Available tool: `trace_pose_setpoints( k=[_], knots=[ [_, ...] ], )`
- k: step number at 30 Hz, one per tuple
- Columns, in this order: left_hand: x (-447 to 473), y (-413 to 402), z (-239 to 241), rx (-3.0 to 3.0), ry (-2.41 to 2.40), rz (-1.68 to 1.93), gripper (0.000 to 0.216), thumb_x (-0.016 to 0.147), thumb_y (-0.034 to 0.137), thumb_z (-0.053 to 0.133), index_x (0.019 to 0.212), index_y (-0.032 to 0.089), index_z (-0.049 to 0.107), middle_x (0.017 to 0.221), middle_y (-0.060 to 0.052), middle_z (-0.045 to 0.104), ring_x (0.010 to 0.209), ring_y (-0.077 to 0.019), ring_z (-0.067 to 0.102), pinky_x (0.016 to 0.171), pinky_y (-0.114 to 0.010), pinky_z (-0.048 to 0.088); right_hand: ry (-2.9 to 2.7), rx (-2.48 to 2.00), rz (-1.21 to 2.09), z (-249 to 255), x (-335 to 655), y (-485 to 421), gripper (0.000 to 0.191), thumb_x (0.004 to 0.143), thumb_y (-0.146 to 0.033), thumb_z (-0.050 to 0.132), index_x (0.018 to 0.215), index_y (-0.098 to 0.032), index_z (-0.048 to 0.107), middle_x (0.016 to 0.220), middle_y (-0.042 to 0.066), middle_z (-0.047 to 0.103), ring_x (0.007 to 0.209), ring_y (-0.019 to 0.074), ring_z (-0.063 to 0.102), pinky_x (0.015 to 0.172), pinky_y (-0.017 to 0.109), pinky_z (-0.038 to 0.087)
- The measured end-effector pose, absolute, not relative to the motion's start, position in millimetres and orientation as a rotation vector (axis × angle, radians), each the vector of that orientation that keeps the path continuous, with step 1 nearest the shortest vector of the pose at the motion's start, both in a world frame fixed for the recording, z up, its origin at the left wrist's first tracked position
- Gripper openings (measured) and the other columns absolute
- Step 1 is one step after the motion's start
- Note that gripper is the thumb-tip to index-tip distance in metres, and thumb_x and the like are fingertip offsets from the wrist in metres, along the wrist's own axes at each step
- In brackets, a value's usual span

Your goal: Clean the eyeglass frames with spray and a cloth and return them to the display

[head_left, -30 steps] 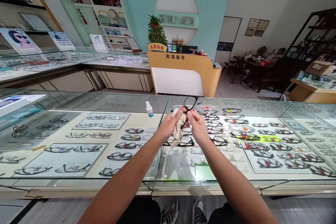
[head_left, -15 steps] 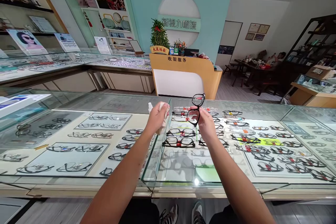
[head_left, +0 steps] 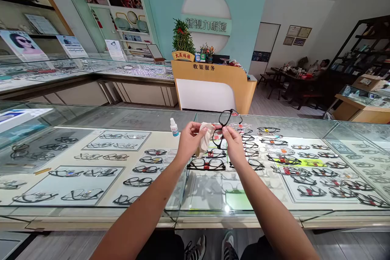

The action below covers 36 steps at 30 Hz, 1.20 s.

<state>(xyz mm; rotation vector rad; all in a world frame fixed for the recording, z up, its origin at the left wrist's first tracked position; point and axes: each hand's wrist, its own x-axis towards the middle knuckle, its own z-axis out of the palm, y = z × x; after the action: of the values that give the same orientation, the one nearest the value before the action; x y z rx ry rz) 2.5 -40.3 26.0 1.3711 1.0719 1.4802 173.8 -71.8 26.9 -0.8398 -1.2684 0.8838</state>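
Note:
Black-framed eyeglasses (head_left: 225, 118) are held up on end above the glass counter by my right hand (head_left: 234, 141), its fingers pinching the middle of the frame. Close beside the lower lens, my left hand (head_left: 191, 140) grips a crumpled pale cloth (head_left: 206, 138). Whether the cloth touches the lens I cannot tell. A small white bottle (head_left: 174, 126) with a blue lower part stands upright on the counter, just left of my left hand.
Under the glass of the display counter (head_left: 207, 214) lie several rows of eyeglasses (head_left: 206, 165). Beyond it stands a wooden cash desk (head_left: 213, 74) with a potted plant (head_left: 183, 40). A person (head_left: 323, 67) sits at a dark table in the right background.
My left hand has moved right with the cloth, up to the eyeglasses, uncovering the small bottle. The eyeglasses have shifted slightly left and turned.

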Motion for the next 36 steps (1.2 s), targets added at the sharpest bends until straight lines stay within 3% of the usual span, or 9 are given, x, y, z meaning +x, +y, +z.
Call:
trace_pose_setpoints(
  k=[5, 12, 19, 24, 27, 32, 36],
  knots=[
    [10.1, -48.5, 28.5, 1.434, 0.95, 1.421, 0.04, 0.076, 0.049, 0.089, 0.093, 0.019, 0.068, 0.094, -0.005, 0.073, 0.087, -0.0187, 0.068, 0.079, -0.028, 0.052, -1.254, -0.822, 0.858, 17.9, 170.8, -66.8, 0.039, 0.099, -0.057, 0.061, 0.101, -0.024, 0.082, 0.091, 0.003, 0.066, 0.088, 0.0207, 0.058, 0.086, 0.032, 0.046],
    [13.8, -54.1, 26.9, 1.649, 0.786, 1.349, 0.028, 0.092, 0.045, 0.075, 0.107, 0.023, 0.082, 0.122, -0.01, 0.072, 0.119, -0.0251, 0.067, 0.094, -0.033, 0.057, -1.196, -0.845, 0.804, 19.9, 174.4, -66.6, 0.037, 0.099, -0.054, 0.062, 0.098, -0.023, 0.082, 0.095, 0.004, 0.067, 0.093, 0.0209, 0.06, 0.089, 0.033, 0.047],
    [17.2, -56.4, 24.2, 1.808, 0.869, 1.449, 0.019, 0.09, 0.039, 0.079, 0.102, 0.025, 0.084, 0.112, -0.009, 0.077, 0.109, -0.024, 0.07, 0.097, -0.036, 0.057, -1.182, -0.836, 0.762, 15.9, 171.2, -66.5, 0.034, 0.099, -0.051, 0.065, 0.108, -0.027, 0.087, 0.095, 0.005, 0.069, 0.101, 0.0236, 0.062, 0.096, 0.038, 0.047],
    [16.3, -57.4, 26.2, 1.917, 0.802, 1.44, 0.014, 0.092, 0.035, 0.076, 0.099, 0.024, 0.081, 0.107, -0.008, 0.076, 0.104, -0.0231, 0.07, 0.095, -0.037, 0.057, -1.183, -0.866, 0.744, 16.7, 170.1, -68.6, 0.035, 0.099, -0.051, 0.064, 0.104, -0.026, 0.087, 0.087, 0.004, 0.065, 0.092, 0.0217, 0.06, 0.087, 0.036, 0.047],
    [15.5, -59.9, 28.4, 1.99, 0.735, 1.388, 0.009, 0.093, 0.029, 0.075, 0.098, 0.022, 0.077, 0.105, -0.007, 0.075, 0.102, -0.0224, 0.069, 0.093, -0.036, 0.055, -1.178, -0.871, 0.768, 16.2, 170.4, -67.6, 0.036, 0.099, -0.052, 0.064, 0.095, -0.025, 0.087, 0.084, 0.003, 0.061, 0.089, 0.0208, 0.059, 0.083, 0.035, 0.046],
    [16.2, -65.4, 31.3, 2.105, 0.703, 1.22, 0.003, 0.092, 0.021, 0.071, 0.09, 0.022, 0.069, 0.095, -0.003, 0.071, 0.089, -0.0184, 0.065, 0.085, -0.032, 0.052, -1.152, -0.858, 0.824, 15.3, 172.9, -65.2, 0.04, 0.098, -0.052, 0.065, 0.079, -0.022, 0.084, 0.102, 0.008, 0.072, 0.1, 0.0235, 0.064, 0.089, 0.037, 0.049],
    [18.4, -67.5, 30.7, 2.103, 0.759, 1.274, 0.004, 0.093, 0.02, 0.07, 0.089, 0.022, 0.069, 0.093, -0.002, 0.071, 0.088, -0.0171, 0.065, 0.084, -0.031, 0.051, -1.2, -0.83, 0.836, 17.4, 172.4, -67.0, 0.041, 0.098, -0.051, 0.065, 0.073, -0.023, 0.081, 0.1, 0.008, 0.074, 0.108, 0.0255, 0.067, 0.094, 0.038, 0.05]
  ],
)
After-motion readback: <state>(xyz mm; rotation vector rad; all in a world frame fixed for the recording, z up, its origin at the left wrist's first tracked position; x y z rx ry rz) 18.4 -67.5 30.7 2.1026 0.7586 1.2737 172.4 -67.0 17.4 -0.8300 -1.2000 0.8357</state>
